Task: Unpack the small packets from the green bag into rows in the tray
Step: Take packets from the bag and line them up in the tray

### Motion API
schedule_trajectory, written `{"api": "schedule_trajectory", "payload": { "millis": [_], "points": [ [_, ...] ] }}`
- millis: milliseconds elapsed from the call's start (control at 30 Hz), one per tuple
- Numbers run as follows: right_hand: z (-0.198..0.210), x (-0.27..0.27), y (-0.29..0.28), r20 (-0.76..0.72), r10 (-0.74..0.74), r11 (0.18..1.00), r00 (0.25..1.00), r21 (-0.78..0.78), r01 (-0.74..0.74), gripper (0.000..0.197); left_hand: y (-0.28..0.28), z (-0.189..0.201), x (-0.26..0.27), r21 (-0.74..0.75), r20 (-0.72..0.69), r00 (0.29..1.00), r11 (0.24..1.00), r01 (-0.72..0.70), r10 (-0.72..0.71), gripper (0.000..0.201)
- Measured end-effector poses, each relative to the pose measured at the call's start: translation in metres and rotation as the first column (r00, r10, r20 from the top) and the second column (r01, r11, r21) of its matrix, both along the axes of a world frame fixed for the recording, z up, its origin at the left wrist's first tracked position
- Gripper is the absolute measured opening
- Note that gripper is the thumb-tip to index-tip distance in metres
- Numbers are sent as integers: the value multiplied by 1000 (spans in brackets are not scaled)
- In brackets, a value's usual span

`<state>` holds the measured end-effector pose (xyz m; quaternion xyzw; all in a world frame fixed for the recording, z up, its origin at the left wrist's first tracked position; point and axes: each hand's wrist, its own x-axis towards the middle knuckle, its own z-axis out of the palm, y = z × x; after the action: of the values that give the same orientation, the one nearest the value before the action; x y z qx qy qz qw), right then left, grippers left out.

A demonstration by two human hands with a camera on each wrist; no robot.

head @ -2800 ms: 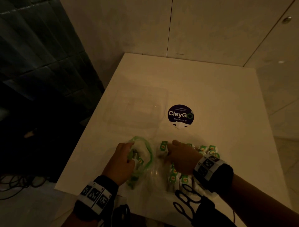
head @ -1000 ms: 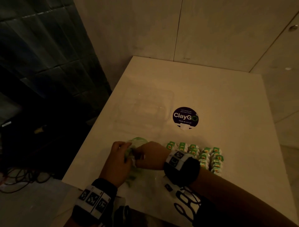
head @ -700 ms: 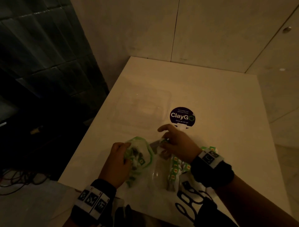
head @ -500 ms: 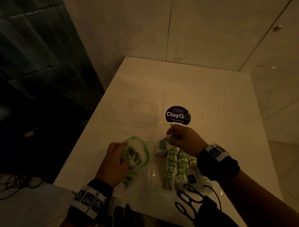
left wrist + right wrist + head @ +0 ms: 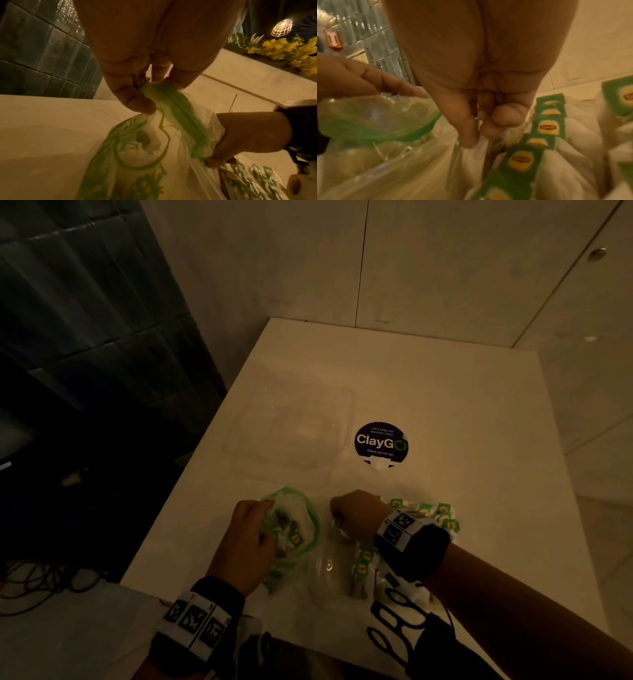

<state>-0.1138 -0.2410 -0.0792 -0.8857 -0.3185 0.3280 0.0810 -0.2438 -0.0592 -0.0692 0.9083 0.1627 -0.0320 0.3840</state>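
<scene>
Near the front edge of the white table (image 5: 445, 405), the green bag (image 5: 294, 529) is lying with its mouth facing up and away from the person, a few small packets (image 5: 296, 538) showing inside through the thin, crinkly, green-printed plastic. The left hand (image 5: 248, 537) is pinching the bag's green rim (image 5: 171, 102) between thumb and fingers, holding the mouth wide. Just to the right, the right hand (image 5: 356, 518) is curled with its fingertips (image 5: 469, 140) pinching a white packet at the near end of a row. Those green-and-yellow labelled packets (image 5: 364, 559) are sitting in overlapping rows in the clear tray (image 5: 322, 573) directly beside the bag. So the right hand looks nearer for the next reach, leftward into the mouth. A purple round sticker (image 5: 381, 441) is sitting farther back.
</scene>
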Motion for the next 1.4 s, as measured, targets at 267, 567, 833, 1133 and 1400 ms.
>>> {"api": "schedule_trajectory", "payload": {
  "millis": [267,567,833,1133,1400],
  "points": [
    [6,0,-4,132,2,998,991,57,-9,27,2,0,0,-9,12,1000,1000,6,-6,49],
    [47,-30,43,28,144,938,989,315,-146,28,0,-1,1,-48,11,1000,999,19,-19,51],
    [-1,-47,94,-1,287,955,958,77,-286,27,2,4,0,-28,-19,999,999,32,-33,50],
    [30,-41,77,2,163,955,987,249,-159,28,9,6,-8,-12,43,999,1000,-14,15,46],
    [35,-22,30,-398,-238,824,886,400,401,17,8,4,-8,34,19,1000,999,7,-8,50]
  ]
}}
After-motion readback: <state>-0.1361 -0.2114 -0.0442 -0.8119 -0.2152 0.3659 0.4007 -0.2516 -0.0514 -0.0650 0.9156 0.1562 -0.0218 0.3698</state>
